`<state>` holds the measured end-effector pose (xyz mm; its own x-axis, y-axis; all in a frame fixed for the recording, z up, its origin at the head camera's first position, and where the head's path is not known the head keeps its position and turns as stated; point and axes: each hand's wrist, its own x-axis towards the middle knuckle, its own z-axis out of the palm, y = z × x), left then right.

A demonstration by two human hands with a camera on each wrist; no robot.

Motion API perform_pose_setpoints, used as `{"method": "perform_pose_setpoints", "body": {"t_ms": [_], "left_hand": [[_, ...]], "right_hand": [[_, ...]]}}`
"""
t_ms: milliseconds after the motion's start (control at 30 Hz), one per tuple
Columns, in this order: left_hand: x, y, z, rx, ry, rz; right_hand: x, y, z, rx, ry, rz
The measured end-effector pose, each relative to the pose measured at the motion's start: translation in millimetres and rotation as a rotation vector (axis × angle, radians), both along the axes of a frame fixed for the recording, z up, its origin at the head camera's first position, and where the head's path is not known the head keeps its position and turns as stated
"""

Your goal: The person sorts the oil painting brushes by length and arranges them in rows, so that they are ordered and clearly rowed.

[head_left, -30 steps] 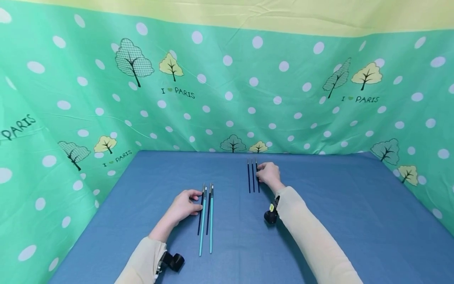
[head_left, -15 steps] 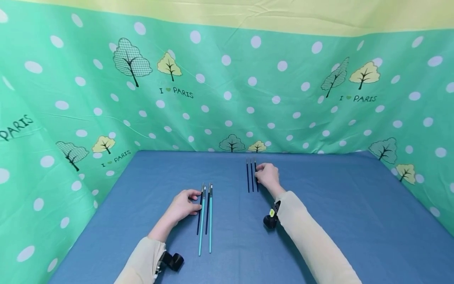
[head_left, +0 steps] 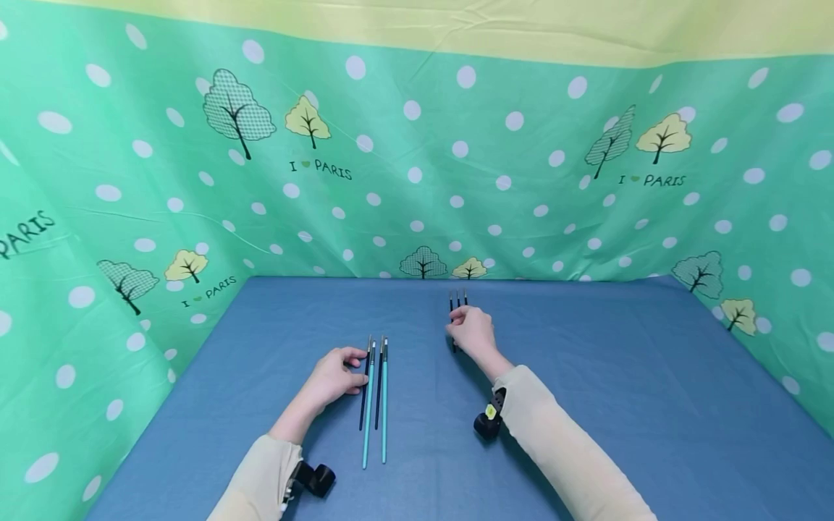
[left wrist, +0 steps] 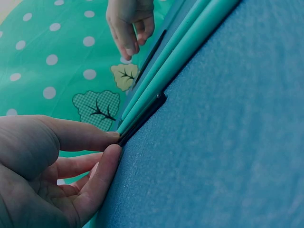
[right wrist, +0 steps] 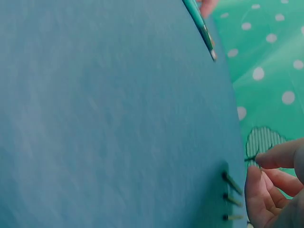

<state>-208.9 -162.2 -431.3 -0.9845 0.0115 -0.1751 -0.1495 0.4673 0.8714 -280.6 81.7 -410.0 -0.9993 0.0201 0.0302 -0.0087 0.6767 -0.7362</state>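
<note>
My left hand reaches in from the left, thumb and index finger spread along the side of a dark paintbrush. In the left wrist view the fingertips meet that dark brush just under the teal handles. Beside it lie a teal paintbrush, another dark brush and a second teal one, roughly parallel with bristles pointing away. Farther back, my right hand hovers over three thin dark paintbrushes, its fingertips by the leftmost and covering much of the other two.
Everything rests on a blue cloth-covered table. A green polka-dot curtain hangs behind its far edge and along both sides. A small black camera sits at the left wrist, another camera at the right.
My right hand has shifted left from the rightmost thin brush across the row to the leftmost. The left hand and its brushes keep their places; the head view has turned slightly.
</note>
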Motion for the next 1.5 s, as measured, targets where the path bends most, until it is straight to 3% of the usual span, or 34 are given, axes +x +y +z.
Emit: {"method": "perform_pose_setpoints", "body": {"t_ms": [633,1033,1500], "left_hand": [[-0.1,0.5,-1.0,-0.010,0.002,0.001],[-3.0,1.4,-2.9,-0.009,-0.009,0.016],[-2.0,0.9,-0.5,-0.001,-0.008,0.012]], "right_hand": [[34.7,-45.8,-4.0,-0.180,-0.099,0.206],[51.1,-69.4,-9.7,-0.244,-0.174,0.241],[65.2,-82.7,-14.3,-0.171,-0.162,0.224]]}}
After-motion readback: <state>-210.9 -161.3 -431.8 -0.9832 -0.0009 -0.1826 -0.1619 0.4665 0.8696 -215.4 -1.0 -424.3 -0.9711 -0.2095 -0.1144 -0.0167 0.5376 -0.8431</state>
